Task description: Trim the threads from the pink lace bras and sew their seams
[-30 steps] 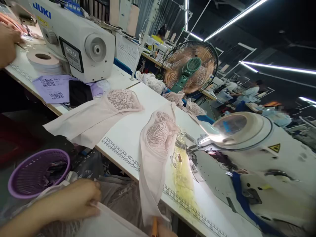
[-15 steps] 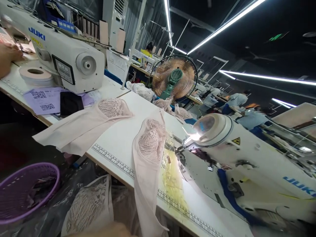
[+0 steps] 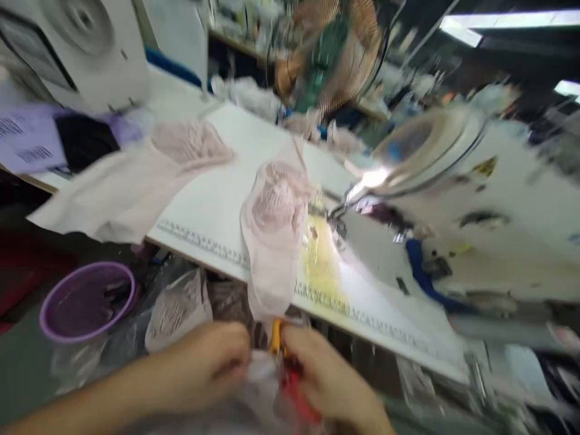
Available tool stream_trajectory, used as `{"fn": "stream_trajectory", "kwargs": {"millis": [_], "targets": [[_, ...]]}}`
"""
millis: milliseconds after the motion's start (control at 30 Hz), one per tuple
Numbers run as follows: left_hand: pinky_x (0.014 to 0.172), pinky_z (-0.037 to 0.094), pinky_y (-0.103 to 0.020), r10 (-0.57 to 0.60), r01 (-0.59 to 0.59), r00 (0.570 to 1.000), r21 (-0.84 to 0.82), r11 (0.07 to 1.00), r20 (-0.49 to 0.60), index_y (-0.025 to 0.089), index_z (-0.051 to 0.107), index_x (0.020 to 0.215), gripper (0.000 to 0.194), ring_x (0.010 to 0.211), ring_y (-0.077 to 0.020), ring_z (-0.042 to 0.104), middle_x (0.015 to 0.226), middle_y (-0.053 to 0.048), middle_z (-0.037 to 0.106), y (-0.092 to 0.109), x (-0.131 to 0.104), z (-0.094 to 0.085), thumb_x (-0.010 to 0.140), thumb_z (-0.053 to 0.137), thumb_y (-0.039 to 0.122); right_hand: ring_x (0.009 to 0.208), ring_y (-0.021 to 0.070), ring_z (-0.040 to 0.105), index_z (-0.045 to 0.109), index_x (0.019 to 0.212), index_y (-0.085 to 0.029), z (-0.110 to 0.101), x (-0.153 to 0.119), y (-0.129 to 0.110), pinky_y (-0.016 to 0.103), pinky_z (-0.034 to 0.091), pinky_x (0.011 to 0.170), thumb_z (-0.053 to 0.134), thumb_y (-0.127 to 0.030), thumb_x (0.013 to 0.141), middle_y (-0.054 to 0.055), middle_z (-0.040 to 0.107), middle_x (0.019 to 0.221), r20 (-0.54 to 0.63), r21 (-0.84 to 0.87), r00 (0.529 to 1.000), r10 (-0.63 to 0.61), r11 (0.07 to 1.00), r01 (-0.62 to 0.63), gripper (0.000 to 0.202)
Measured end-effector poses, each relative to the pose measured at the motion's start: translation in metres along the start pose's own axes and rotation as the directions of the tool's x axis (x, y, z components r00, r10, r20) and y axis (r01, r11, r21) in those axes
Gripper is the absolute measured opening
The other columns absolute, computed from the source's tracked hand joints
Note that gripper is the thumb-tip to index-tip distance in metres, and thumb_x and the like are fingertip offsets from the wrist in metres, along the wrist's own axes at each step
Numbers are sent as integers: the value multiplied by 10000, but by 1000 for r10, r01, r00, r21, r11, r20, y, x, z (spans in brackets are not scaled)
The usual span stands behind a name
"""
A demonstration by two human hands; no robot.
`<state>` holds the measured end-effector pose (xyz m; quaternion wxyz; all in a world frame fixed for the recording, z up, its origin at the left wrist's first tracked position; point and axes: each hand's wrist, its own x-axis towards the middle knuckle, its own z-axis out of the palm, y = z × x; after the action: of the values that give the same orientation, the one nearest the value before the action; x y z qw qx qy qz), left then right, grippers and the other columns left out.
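Low in front, below the table edge, my left hand (image 3: 215, 359) is closed, pinching a pale piece of fabric (image 3: 263, 367) blurred by motion. Close beside it, my right hand (image 3: 324, 368) is wrapped round snips with orange and red parts (image 3: 276, 338); their blades are too smeared to make out. Just above both hands, a pale pink lace bra piece (image 3: 276, 211) lies on the sewing table (image 3: 212, 205), its lower end hanging over the front edge. Another lace piece (image 3: 149, 163) rests to the left, and one more (image 3: 179, 311) sits below the table.
A sewing machine (image 3: 453, 199) with a lit needle area stands on the right. Another machine (image 3: 99, 54) is at upper left, near purple papers (image 3: 29, 136) and a black flat object (image 3: 86, 142). A purple basket (image 3: 131, 296) stands at lower left; a fan (image 3: 324, 54) is behind.
The view has tilted down and moved closer. Both my hands are now in front, the right one with the snips; before, only a blurred bit of hand showed at the bottom edge.
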<state>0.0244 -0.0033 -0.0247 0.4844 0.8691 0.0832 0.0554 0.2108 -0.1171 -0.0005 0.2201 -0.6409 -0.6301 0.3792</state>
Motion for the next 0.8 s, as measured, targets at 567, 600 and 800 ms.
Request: {"fn": "stream_trajectory", "kwargs": {"millis": [567, 600, 800], "targets": [[493, 313, -183, -468, 417, 881, -590, 692, 74, 157, 534, 676, 271, 568, -83, 417, 660, 21, 500, -15, 2, -1, 801, 589, 392, 543, 116, 520, 331, 671, -225, -8, 37, 4, 219, 384, 492, 694, -180, 713, -76, 449, 571, 107, 231, 994, 20, 972, -44, 369], [512, 334, -182, -448, 386, 893, -590, 709, 46, 158, 538, 675, 261, 594, -86, 439, 694, 14, 523, -14, 3, -1, 808, 589, 376, 543, 118, 525, 332, 667, -223, -10, 38, 3, 221, 381, 493, 691, -182, 720, -75, 454, 568, 103, 221, 994, 24, 974, -47, 365], [479, 313, -158, -428, 360, 903, -573, 737, 16, 163, 521, 670, 256, 548, -62, 386, 638, 43, 487, -14, 4, 1, 833, 588, 349, 586, 132, 562, 368, 679, -212, -15, 37, 1, 238, 401, 533, 620, -145, 755, -47, 538, 621, 113, 186, 994, 6, 982, -27, 272]]}}
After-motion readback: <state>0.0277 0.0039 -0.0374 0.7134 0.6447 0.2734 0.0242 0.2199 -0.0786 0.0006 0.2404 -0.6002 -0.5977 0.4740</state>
